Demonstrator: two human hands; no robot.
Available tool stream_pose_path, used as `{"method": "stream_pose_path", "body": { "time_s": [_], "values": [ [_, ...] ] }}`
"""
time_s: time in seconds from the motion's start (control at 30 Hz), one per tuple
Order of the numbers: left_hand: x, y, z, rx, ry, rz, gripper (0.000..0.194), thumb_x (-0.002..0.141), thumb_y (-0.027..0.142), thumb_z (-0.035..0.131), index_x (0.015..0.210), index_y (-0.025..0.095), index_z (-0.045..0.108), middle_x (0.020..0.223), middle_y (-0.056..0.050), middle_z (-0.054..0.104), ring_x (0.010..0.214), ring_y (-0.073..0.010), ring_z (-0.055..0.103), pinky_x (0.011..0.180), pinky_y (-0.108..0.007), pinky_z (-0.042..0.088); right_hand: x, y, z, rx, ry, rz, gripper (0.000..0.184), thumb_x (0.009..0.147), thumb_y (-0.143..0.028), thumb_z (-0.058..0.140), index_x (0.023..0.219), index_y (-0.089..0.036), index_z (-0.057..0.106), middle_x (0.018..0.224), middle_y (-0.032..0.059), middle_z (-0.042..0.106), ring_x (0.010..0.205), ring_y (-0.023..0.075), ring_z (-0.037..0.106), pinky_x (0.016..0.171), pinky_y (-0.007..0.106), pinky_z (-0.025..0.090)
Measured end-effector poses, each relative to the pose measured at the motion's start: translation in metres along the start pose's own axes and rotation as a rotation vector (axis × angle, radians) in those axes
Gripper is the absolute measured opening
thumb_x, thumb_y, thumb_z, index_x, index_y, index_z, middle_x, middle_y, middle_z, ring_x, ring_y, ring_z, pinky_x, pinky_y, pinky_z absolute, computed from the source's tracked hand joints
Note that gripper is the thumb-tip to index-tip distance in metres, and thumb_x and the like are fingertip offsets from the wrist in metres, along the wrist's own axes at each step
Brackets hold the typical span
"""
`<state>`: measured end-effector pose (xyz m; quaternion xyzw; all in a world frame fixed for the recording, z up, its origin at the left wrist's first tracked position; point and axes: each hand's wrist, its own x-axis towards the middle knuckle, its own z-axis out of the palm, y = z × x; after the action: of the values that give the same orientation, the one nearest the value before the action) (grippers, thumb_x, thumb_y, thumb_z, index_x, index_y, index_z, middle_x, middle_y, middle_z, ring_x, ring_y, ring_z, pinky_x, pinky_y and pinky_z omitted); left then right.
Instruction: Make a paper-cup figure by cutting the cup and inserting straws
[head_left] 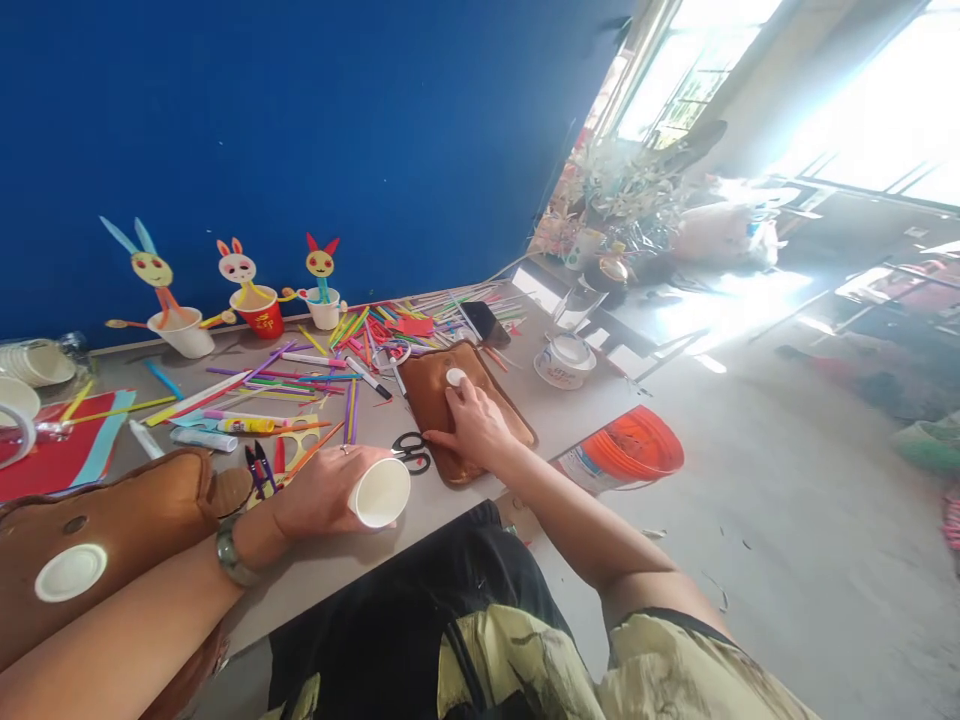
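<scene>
My left hand, with a bracelet on its wrist, is wrapped round a white paper cup tipped so its open mouth faces me. My right hand lies on a brown padded bag, thumb spread away from the fingers. Its fingertips touch a small white disc on that bag. Black-handled scissors lie between the two hands. Under my left forearm is another brown padded bag, bearing a larger white disc.
Three cup figures with eared faces, one in a red cup, stand along the blue partition. Coloured sticks and pens cover the table's middle. A phone and white bowls lie right. An orange bucket stands below the table edge.
</scene>
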<state>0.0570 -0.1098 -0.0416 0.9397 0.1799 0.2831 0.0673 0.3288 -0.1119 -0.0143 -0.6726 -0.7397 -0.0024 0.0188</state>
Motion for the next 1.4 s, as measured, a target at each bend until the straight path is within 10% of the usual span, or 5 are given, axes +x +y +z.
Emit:
{"method": "stream_pose_path", "body": {
  "time_s": [0.4,0.53,0.77,1.1,1.4],
  "values": [
    [-0.004,-0.004,0.001,-0.010,-0.016,-0.010,0.062,0.081,0.049,0.071,0.130,0.020,0.047,0.119,-0.012,0.073,0.103,-0.0271,0.073,0.088,-0.036,0.058,0.022,0.011,-0.002,0.060,0.082,-0.061,0.023,0.083,-0.013,0.052,0.101,-0.015,0.066,0.117,0.0147,0.063,0.097,0.0230,0.061,0.083,0.032,0.048],
    [-0.004,-0.007,0.002,-0.057,-0.009,0.007,0.055,0.083,0.049,0.069,0.126,0.019,0.052,0.114,-0.012,0.074,0.099,-0.0269,0.074,0.085,-0.036,0.059,0.031,0.047,-0.034,0.117,0.156,-0.072,0.019,0.079,-0.011,0.049,0.083,-0.016,0.067,0.084,0.0074,0.068,0.077,0.0197,0.059,0.074,0.031,0.047],
    [-0.002,-0.007,0.001,-0.108,-0.004,-0.007,0.055,0.083,0.053,0.068,0.124,0.020,0.053,0.113,-0.010,0.074,0.096,-0.0279,0.074,0.081,-0.038,0.057,0.010,0.111,-0.093,0.192,0.397,0.001,0.019,0.082,-0.015,0.046,0.086,-0.018,0.064,0.092,0.0117,0.070,0.084,0.0206,0.060,0.080,0.033,0.049],
    [-0.003,-0.006,0.002,-0.088,-0.019,-0.080,0.058,0.081,0.054,0.067,0.126,0.020,0.052,0.113,-0.010,0.074,0.093,-0.0241,0.074,0.080,-0.033,0.057,-0.062,0.085,-0.001,0.242,0.357,-0.089,0.008,0.083,-0.019,0.049,0.083,-0.023,0.056,0.109,0.0118,0.070,0.096,0.0261,0.065,0.081,0.039,0.051],
    [-0.003,-0.003,0.003,-0.069,-0.007,-0.095,0.064,0.078,0.058,0.072,0.126,0.020,0.054,0.112,-0.009,0.075,0.093,-0.0249,0.074,0.084,-0.034,0.058,-0.046,0.052,-0.002,-0.088,0.099,-0.498,0.021,0.091,-0.034,0.062,0.105,-0.020,0.068,0.123,0.0158,0.062,0.111,0.0311,0.052,0.094,0.047,0.041]
  ]
}}
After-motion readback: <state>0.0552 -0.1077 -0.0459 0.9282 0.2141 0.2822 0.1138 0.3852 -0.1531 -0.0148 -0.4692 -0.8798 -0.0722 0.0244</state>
